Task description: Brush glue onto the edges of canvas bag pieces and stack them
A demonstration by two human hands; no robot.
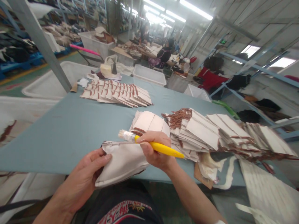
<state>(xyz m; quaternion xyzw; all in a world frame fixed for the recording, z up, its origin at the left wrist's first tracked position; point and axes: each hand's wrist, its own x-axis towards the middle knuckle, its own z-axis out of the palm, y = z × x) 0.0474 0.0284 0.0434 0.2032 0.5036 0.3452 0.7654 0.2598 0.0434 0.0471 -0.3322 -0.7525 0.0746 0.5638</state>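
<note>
A white fabric piece (123, 163) with dark edging is tilted above the table's front edge. My left hand (90, 166) is closed on its left end, thumb on top. In my right hand (158, 149) is a brush (167, 150) with a thick yellow handle, its whitish bristles pointing left over the fabric's far edge. The right fingers are wrapped round the handle, and that hand covers the fabric's right end. Just beyond my right hand lies a stack of similar white pieces (151, 121) with brown edges.
Overlapping white pieces (116, 93) fan across the far left of the blue-green table (58, 133). More stacks (201, 130), a bundle of brown strips (179, 117) and scraps (206, 168) occupy the right. Bins (149, 75) stand beyond; a metal post (44, 43) rises at left. A person (164, 54) sits farther back.
</note>
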